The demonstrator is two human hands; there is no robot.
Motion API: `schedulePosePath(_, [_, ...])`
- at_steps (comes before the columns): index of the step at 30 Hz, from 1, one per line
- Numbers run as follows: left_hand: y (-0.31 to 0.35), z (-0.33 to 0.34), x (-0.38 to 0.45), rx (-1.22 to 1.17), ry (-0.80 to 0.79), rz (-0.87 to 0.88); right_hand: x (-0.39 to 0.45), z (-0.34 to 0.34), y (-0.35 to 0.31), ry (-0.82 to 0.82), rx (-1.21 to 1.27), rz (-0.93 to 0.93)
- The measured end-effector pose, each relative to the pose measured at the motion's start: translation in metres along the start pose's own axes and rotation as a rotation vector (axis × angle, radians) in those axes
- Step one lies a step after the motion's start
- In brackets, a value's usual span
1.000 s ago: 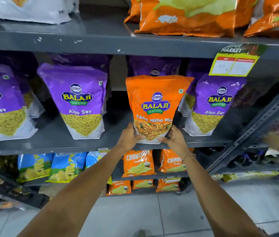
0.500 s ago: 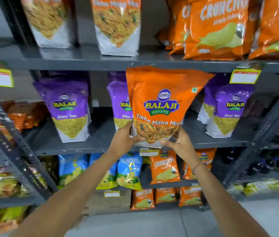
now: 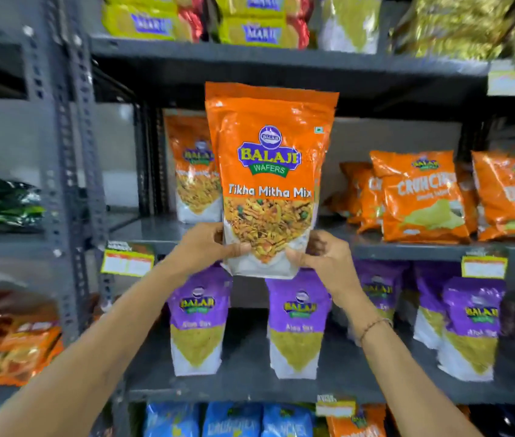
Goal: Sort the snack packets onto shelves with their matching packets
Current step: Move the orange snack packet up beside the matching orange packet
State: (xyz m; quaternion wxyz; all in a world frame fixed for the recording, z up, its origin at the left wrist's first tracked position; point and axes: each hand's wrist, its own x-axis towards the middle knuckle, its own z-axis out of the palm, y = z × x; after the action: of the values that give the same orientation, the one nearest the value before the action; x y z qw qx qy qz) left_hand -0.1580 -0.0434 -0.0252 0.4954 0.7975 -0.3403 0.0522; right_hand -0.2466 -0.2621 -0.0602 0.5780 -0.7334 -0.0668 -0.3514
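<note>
Both hands hold one orange packet (image 3: 269, 178) upright by its bottom corners, in front of the middle shelf (image 3: 407, 249). The left hand (image 3: 205, 247) has its grip closed on the lower left corner, the right hand (image 3: 322, 257) on the lower right. At nine o'clock of it, a matching orange packet (image 3: 194, 171) stands on that shelf. Purple packets (image 3: 294, 326) stand at six o'clock, on the shelf below.
</note>
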Motion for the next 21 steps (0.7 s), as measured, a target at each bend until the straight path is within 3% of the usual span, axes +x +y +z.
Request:
schedulePosePath(10, [-0.027,-0.092,0.066,-0.1,0.132,-0.105,0.102,0.107,-0.006,0.026,-0.019,0.02])
schedulePosePath(21, [-0.104,-0.102,0.118,-0.182,0.115,-0.155,0.151,0.155,0.053,-0.051,-0.088,0.082])
